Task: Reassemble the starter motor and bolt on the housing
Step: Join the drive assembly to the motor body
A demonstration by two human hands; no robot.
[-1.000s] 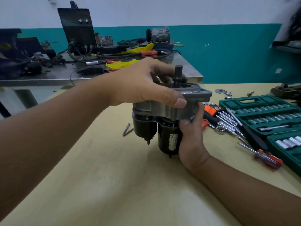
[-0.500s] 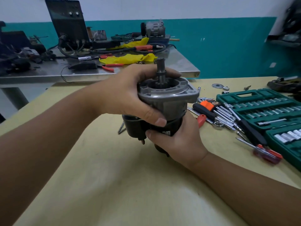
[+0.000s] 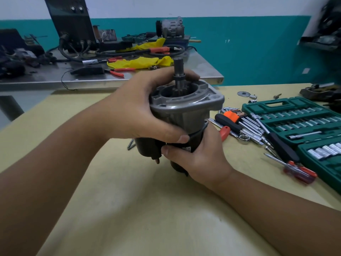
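Starter motor (image 3: pixel 177 126) stands upright, held over the yellow counter (image 3: pixel 129 209) between both hands; whether its base touches the counter cannot be told. The grey housing (image 3: pixel 186 102) sits on top of the black body, open end up. The shaft (image 3: pixel 178 71) with its pinion rises through the housing centre.

Left hand (image 3: pixel 136 111) wraps the housing from the left: thumb pressed across the near side, fingers (image 3: pixel 191 75) curled round the far rim behind the shaft. Right hand (image 3: pixel 201 159) grips the black body from below and right, thumb across the front, its fingers hidden behind the body.

To the right lie a green socket set (image 3: pixel 299 122), open, a red-handled screwdriver (image 3: pixel 299 172) and loose wrenches (image 3: pixel 247 126). A steel bench (image 3: pixel 203 69) behind carries pliers, cables and yellow rags.
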